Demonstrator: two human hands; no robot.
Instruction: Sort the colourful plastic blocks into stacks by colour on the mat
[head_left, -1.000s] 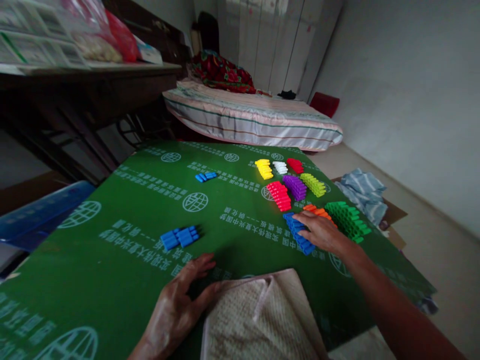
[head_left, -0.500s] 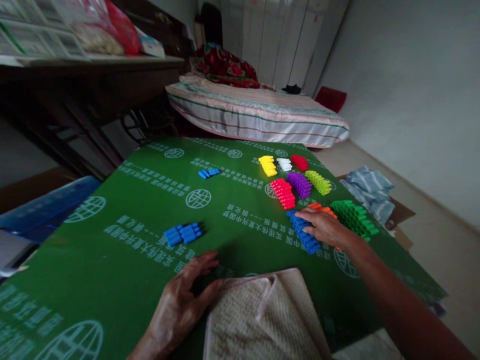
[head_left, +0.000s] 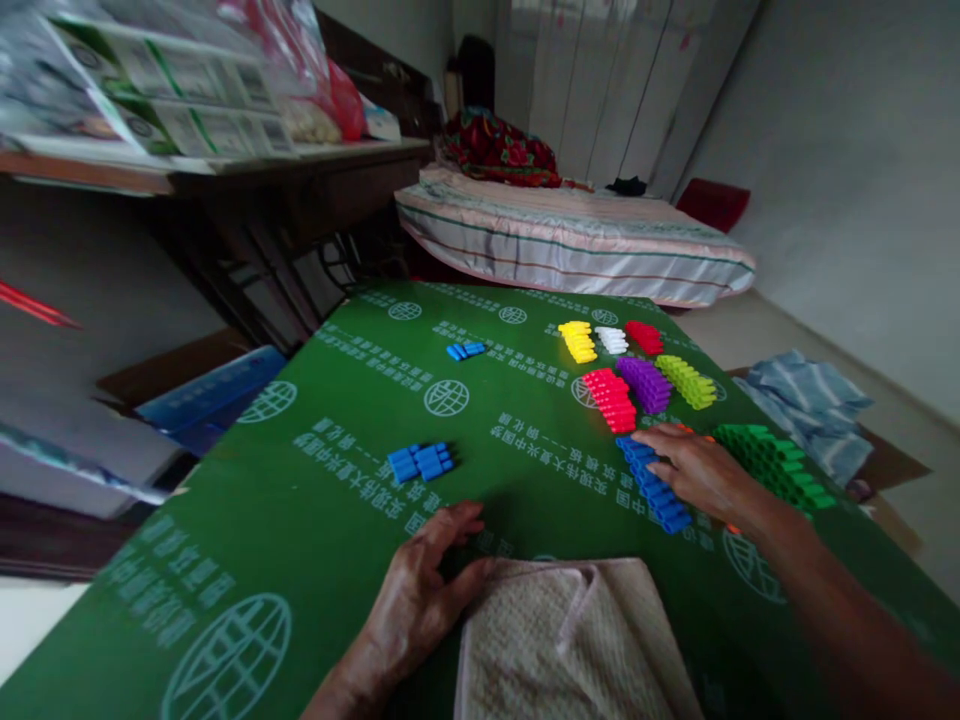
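My right hand (head_left: 701,470) lies over a slanted row of blue plastic tube-shaped pieces (head_left: 656,490), its thumb and fingers gripping the row's far upper end. Under that hand, orange pieces (head_left: 733,529) are mostly hidden. My left hand (head_left: 424,575) rests on the green board with fingers apart and nothing in them, its thumb at the corner of a beige cloth (head_left: 570,635). Beyond it lies a small group of blue pieces (head_left: 420,462), and farther back sits another small blue group (head_left: 466,350).
Sorted rows of pieces stand on the right: pink-red (head_left: 609,400), purple (head_left: 645,385), lime (head_left: 686,382), dark green (head_left: 772,465), yellow (head_left: 577,342), white (head_left: 612,340) and red (head_left: 644,337). A bed (head_left: 570,235) stands behind the board (head_left: 337,560), and a loaded desk (head_left: 300,170) at left.
The view has swung left, so everything sits farther right in the picture. My right hand stays at the blue row; my left hand keeps its place by the cloth.
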